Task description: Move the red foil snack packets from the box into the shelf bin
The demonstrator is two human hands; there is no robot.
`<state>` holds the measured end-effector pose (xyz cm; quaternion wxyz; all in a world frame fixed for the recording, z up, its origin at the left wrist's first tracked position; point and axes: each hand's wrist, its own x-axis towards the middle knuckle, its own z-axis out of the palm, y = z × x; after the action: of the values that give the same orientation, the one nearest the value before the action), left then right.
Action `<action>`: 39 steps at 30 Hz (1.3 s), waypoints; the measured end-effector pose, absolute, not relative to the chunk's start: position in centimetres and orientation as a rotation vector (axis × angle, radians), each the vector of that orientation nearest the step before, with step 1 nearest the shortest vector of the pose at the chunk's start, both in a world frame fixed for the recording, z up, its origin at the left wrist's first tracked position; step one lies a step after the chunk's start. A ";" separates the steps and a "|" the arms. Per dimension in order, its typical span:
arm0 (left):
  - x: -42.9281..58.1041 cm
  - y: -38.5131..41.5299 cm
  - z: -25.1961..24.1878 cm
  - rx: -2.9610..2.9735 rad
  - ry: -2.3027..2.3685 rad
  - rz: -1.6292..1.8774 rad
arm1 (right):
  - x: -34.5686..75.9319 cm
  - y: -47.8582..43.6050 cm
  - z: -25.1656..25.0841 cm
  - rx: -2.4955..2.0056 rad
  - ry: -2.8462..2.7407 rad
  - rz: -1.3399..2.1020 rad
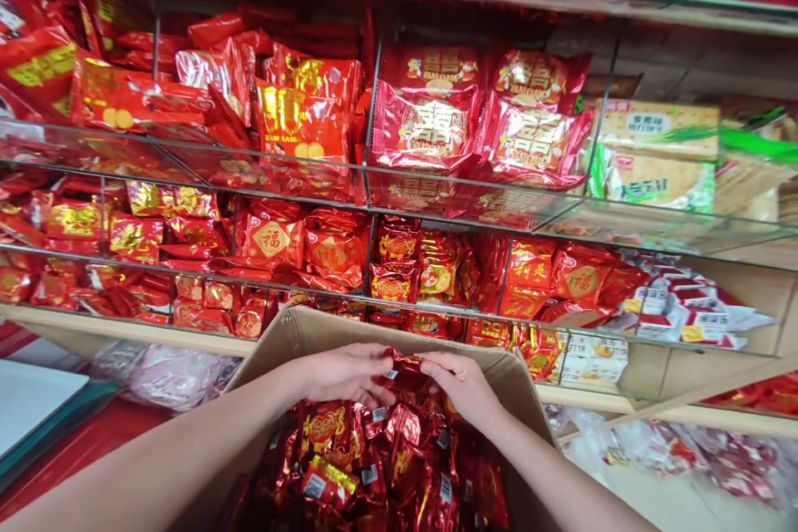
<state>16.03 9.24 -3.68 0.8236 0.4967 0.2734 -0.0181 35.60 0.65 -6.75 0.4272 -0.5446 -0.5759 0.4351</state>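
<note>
A cardboard box (299, 338) in front of me holds many small red foil snack packets (324, 428), some with gold print and white barcode labels. Just inside its far wall, one red foil packet (408, 371) is held between my two hands. My left hand (349, 374) has its fingertips closed at the packet's left end, near a small barcode. On the other side, my right hand (461, 386) pinches the right end between thumb and forefinger. Parts of this packet are hidden behind the fingers, and its front print cannot be made out.
Glass-fronted shelves (449, 191) stand close behind the box. They carry red and gold packets (305, 125), pink-red packets (427, 129) and pale green-edged cracker packs (661, 174). Clear plastic bags (174, 374) lie left below the shelves, and more bagged goods (698, 457) lie at the lower right.
</note>
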 end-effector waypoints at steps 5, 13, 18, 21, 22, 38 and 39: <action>15.6 9.6 -3.3 0.971 0.588 0.054 | 35.3 -0.2 -5.8 -1.291 -1.616 0.855; 16.8 8.7 -4.3 1.217 0.574 0.297 | 34.0 -0.1 -6.7 -1.206 -1.075 1.520; 16.8 8.6 -4.7 1.319 0.558 0.151 | 33.8 -0.2 -6.6 -1.247 -1.097 1.476; 16.8 8.4 -5.1 1.301 0.602 0.224 | 33.2 -0.5 -6.2 -1.209 -1.021 1.502; 16.8 8.3 -5.3 1.295 0.600 0.242 | 33.0 -0.6 -6.2 -1.203 -0.998 1.521; 16.6 8.9 -4.3 1.448 0.729 0.232 | 39.8 8.3 4.1 -1.493 -1.634 0.088; 16.5 8.9 -4.6 1.460 0.736 0.219 | 39.5 9.5 4.5 -1.529 -1.741 0.048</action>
<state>16.53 8.90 -4.56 0.6788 0.6499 0.3277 0.0976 39.54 9.47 4.54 0.4004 -0.6044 -0.6885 0.0189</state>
